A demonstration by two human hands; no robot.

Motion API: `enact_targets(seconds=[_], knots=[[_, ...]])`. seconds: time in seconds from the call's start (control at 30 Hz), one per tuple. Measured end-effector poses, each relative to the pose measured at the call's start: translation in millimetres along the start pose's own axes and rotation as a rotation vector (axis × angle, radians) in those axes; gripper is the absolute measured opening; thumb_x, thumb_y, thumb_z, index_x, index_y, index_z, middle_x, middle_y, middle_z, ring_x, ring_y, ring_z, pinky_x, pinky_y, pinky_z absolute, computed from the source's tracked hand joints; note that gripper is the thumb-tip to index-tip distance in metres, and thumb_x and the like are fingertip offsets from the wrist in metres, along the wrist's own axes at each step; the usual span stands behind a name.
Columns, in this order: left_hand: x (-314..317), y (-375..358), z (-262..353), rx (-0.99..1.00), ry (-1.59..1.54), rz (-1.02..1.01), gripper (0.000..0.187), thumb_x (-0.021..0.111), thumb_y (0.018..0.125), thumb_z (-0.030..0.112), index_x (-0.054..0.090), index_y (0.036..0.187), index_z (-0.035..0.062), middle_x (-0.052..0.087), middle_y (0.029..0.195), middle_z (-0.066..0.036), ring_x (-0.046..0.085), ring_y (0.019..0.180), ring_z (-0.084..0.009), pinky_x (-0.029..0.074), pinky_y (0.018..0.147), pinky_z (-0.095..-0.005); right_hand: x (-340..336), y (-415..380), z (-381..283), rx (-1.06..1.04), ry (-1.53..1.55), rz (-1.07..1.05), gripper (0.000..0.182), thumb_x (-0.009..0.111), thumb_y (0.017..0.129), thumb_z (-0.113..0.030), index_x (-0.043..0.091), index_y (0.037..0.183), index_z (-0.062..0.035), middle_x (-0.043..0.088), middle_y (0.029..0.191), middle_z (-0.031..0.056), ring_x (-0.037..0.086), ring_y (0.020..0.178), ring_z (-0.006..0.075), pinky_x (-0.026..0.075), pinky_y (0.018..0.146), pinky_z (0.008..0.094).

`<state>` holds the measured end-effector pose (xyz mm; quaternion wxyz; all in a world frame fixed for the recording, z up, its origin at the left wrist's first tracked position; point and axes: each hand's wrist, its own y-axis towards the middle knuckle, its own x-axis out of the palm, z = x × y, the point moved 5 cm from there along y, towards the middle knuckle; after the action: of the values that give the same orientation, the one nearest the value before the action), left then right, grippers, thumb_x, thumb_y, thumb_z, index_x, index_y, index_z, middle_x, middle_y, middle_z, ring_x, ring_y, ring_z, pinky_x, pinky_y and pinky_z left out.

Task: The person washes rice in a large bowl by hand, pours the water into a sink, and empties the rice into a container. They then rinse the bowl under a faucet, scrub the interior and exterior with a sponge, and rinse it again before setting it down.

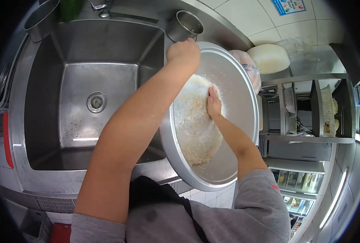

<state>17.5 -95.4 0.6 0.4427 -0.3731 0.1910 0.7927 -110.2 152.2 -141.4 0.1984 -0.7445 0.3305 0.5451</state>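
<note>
A large round metal pot (244, 117) is tilted toward the sink on my left. Wet, whitish grains that look like rice (200, 133) lie in it, with cloudy liquid over them. My left hand (184, 53) is closed around the pot's far rim, its fingertips partly hidden. Inside the pot, my right hand (214, 103) rests against the edge of the grains with its fingers stretched out.
To the left is a steel sink (95, 129) with a drain (96, 102) and a tap (104, 11). A small metal container (185, 26) stands behind the pot. A plastic bag (247, 67), a white rounded block (269, 58) and shelves with baskets (328, 109) are at right.
</note>
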Motion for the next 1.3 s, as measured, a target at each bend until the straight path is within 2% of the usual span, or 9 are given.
enact_targets(seconds=[0.27, 0.33, 0.63, 0.77, 0.87, 0.9, 0.97, 1.2, 1.3], knots=[[0, 4, 0, 0.009, -0.003, 0.034, 0.024, 0.044, 0.076, 0.004, 0.049, 0.099, -0.0032, 0.060, 0.090, -0.020, 0.060, 0.084, -0.0311, 0.049, 0.069, -0.0376, 2, -80, -51, -0.433, -0.116, -0.063, 0.043, 0.025, 0.089, -0.022, 0.032, 0.127, -0.0029, 0.031, 0.131, 0.0154, 0.028, 0.122, 0.0288, 0.018, 0.103, 0.0346], [3, 2, -2, -0.004, 0.003, 0.021, 0.024, 0.044, 0.076, 0.005, 0.049, 0.098, -0.0033, 0.060, 0.089, -0.021, 0.060, 0.084, -0.0313, 0.049, 0.069, -0.0376, -15, -25, -41, 0.530, 0.362, -0.221, 0.041, 0.027, 0.089, -0.022, 0.038, 0.123, -0.0023, 0.032, 0.131, 0.0153, 0.027, 0.123, 0.0289, 0.018, 0.102, 0.0335], [15, 31, -23, 0.053, -0.168, -0.090, 0.032, 0.059, 0.066, 0.011, 0.056, 0.093, -0.0057, 0.059, 0.091, -0.022, 0.060, 0.084, -0.0299, 0.048, 0.067, -0.0353, -6, -71, -42, -0.216, -0.033, 0.014, 0.041, 0.036, 0.080, -0.010, 0.041, 0.120, -0.0004, 0.034, 0.128, 0.0180, 0.030, 0.120, 0.0325, 0.024, 0.100, 0.0367], [35, 17, -50, -0.033, -0.834, -0.224, 0.032, 0.062, 0.062, 0.010, 0.058, 0.089, -0.0052, 0.060, 0.084, -0.018, 0.060, 0.076, -0.0241, 0.047, 0.066, -0.0349, 4, 9, 17, 0.178, -0.161, 0.244, 0.040, 0.038, 0.078, -0.011, 0.044, 0.115, 0.0035, 0.042, 0.120, 0.0213, 0.035, 0.115, 0.0340, 0.025, 0.098, 0.0373], [38, -56, -38, -0.126, -1.265, -0.080, 0.033, 0.063, 0.065, 0.006, 0.052, 0.094, -0.0051, 0.059, 0.083, -0.015, 0.058, 0.072, -0.0209, 0.048, 0.064, -0.0331, 43, 66, -30, 0.068, -0.757, -0.381, 0.033, 0.040, 0.078, -0.017, 0.056, 0.098, 0.0050, 0.044, 0.117, 0.0229, 0.033, 0.115, 0.0380, 0.020, 0.098, 0.0484], [46, -89, -27, -0.120, -1.359, 0.008, 0.034, 0.060, 0.070, 0.003, 0.045, 0.100, -0.0041, 0.057, 0.090, -0.013, 0.057, 0.078, -0.0189, 0.047, 0.068, -0.0304, 82, 85, 3, 0.169, -0.458, 0.243, 0.035, 0.042, 0.076, -0.018, 0.054, 0.100, 0.0048, 0.042, 0.117, 0.0257, 0.034, 0.114, 0.0389, 0.021, 0.096, 0.0511], [81, -153, -15, -0.045, -1.370, 0.140, 0.045, 0.059, 0.074, 0.005, 0.034, 0.111, 0.0001, 0.050, 0.103, -0.013, 0.050, 0.096, -0.0180, 0.041, 0.083, -0.0317, 51, 58, -100, 0.128, -0.653, -0.018, 0.043, 0.043, 0.074, -0.016, 0.045, 0.111, 0.0064, 0.037, 0.120, 0.0280, 0.030, 0.116, 0.0406, 0.022, 0.097, 0.0488], [27, -87, -9, 0.245, -0.538, 0.197, 0.072, 0.061, 0.071, 0.015, 0.019, 0.127, -0.0034, 0.038, 0.118, -0.025, 0.045, 0.106, -0.0350, 0.035, 0.091, -0.0385, 20, -98, -126, -0.559, -0.213, -0.371, 0.051, 0.046, 0.073, -0.012, 0.035, 0.122, -0.0018, 0.025, 0.133, 0.0193, 0.018, 0.126, 0.0350, 0.015, 0.101, 0.0460], [25, -28, 27, 0.100, -0.182, -0.077, 0.067, 0.057, 0.073, 0.018, 0.023, 0.126, -0.0043, 0.044, 0.112, -0.025, 0.052, 0.097, -0.0358, 0.043, 0.083, -0.0389, 11, -59, -81, -0.327, -0.085, -0.164, 0.049, 0.043, 0.075, -0.012, 0.036, 0.123, -0.0064, 0.022, 0.136, 0.0151, 0.015, 0.127, 0.0322, 0.014, 0.102, 0.0458]])
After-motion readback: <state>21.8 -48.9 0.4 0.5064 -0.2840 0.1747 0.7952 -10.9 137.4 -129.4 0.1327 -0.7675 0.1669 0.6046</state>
